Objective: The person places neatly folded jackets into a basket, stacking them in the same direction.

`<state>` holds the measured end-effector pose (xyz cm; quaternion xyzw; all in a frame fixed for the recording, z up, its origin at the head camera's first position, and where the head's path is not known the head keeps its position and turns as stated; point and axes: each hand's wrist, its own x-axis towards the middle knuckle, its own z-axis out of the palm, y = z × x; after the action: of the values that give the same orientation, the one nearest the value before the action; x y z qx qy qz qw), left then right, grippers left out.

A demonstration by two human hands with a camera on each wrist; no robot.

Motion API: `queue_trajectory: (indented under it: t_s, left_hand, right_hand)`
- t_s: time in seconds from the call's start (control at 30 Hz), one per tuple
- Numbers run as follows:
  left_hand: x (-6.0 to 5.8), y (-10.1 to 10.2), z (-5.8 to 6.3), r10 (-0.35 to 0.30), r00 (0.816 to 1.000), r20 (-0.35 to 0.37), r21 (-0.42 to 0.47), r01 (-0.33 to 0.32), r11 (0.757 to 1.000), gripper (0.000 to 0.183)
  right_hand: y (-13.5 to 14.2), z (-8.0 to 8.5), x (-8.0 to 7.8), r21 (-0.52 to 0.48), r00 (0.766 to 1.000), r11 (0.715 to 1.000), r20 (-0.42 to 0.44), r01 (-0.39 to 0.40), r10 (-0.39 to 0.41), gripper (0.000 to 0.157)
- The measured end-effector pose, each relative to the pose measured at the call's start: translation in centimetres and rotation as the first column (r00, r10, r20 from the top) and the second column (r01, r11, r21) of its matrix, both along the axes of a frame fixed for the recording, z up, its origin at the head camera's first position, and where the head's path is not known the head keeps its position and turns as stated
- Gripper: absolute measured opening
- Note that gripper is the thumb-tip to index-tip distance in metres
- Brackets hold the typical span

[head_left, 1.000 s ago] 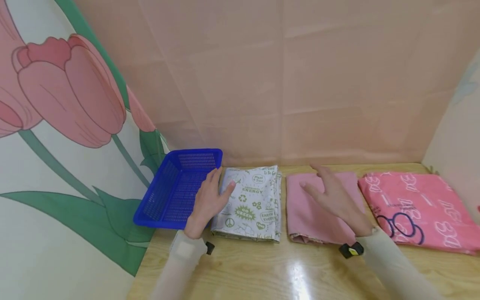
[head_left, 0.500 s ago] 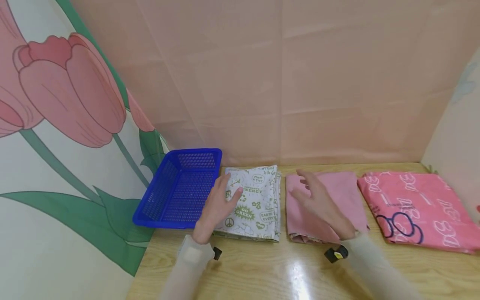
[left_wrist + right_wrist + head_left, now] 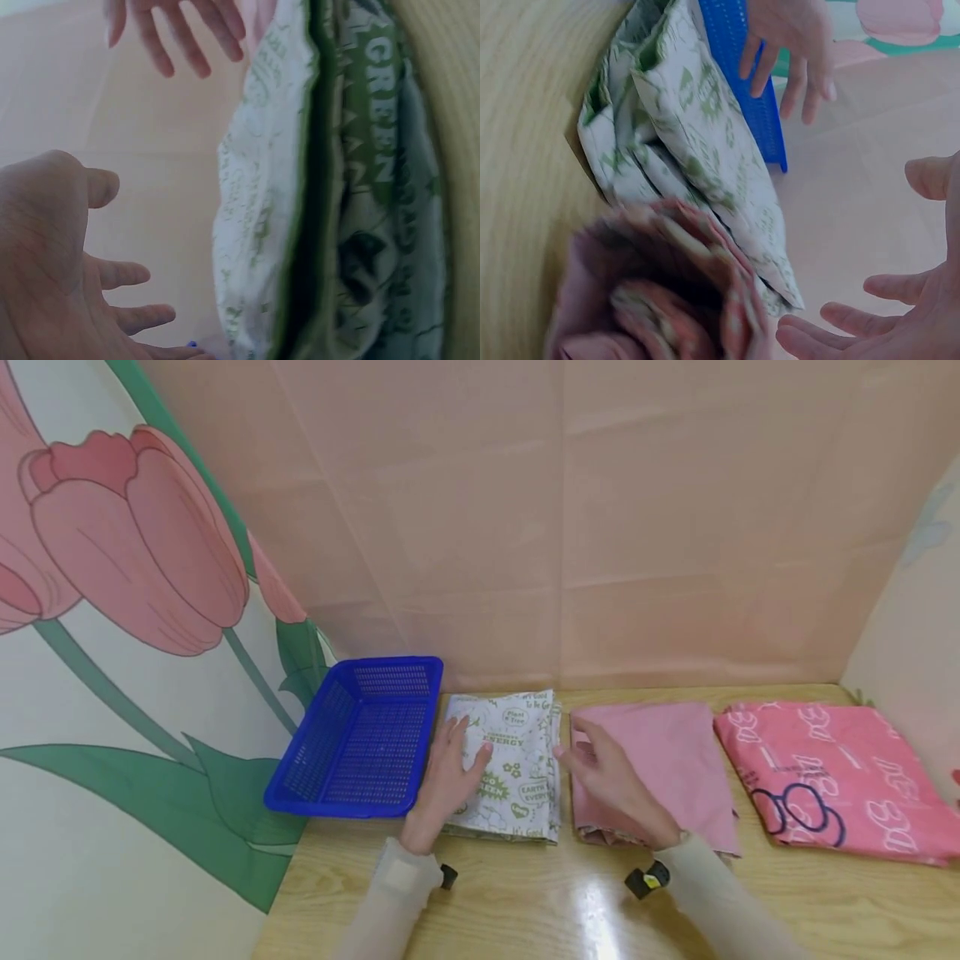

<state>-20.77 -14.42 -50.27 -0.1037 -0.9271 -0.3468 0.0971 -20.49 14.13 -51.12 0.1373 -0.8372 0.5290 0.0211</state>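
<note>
A folded white cloth with green print [image 3: 517,777] lies on the wooden table, between a blue basket and a folded pink cloth [image 3: 667,752]. My left hand [image 3: 450,777] hovers over the white cloth's left side, fingers spread and holding nothing. My right hand [image 3: 615,785] is above the left part of the pink cloth, its fingertips pointing toward the white cloth's right edge. In the left wrist view the white cloth's layered folds [image 3: 322,187] show from the side, with the left fingers extended beside them. The right wrist view shows the pink cloth's rolled fold [image 3: 660,292] below the relaxed right fingers.
The blue plastic basket [image 3: 431,735] stands at the left with nothing in it. A brighter pink cloth with white lettering and a dark bow print [image 3: 840,777] lies at the right. Behind the table [image 3: 517,893] hangs a beige backdrop [image 3: 465,527]; a tulip-painted wall [image 3: 142,543] borders the left.
Both hands have moved: the left shifted right from the basket's edge onto the white cloth, the right shifted left across the pink cloth. The cloths and basket stay where they were.
</note>
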Motion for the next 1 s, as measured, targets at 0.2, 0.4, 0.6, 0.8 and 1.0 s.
queue_trajectory:
  t_s: [0.2,0.4,0.6,0.8,1.0]
  left_hand:
    - [0.1,0.2,-1.2,0.049,0.998,-0.027,-0.054,-0.051,0.997,0.069]
    - [-0.1,0.2,-2.6,0.105,0.994,0.011,-0.063,-0.104,0.993,0.066]
    - [-0.2,0.1,-3.4,0.163,0.987,-0.013,-0.032,-0.163,0.986,0.062]
    - [-0.3,-0.1,-4.0,0.235,0.971,0.045,0.023,-0.236,0.972,0.063]
    - [-0.8,0.0,-4.3,0.294,0.952,0.09,0.056,-0.299,0.953,0.068]
  right_hand:
    - [-1.6,-1.2,0.6,-0.002,0.999,1.0,0.035,0.003,-0.003,0.079]
    - [-3.2,-2.2,0.9,-0.002,0.998,1.0,0.058,0.009,-0.009,0.078]
    - [-4.3,-3.2,0.7,0.072,0.999,0.996,-0.008,0.052,-0.051,0.074]
    - [-4.9,-4.0,0.4,0.106,0.999,0.993,0.008,0.044,-0.045,0.073]
    - [-5.8,-3.8,0.1,0.153,0.995,0.985,0.052,0.075,-0.084,0.075]
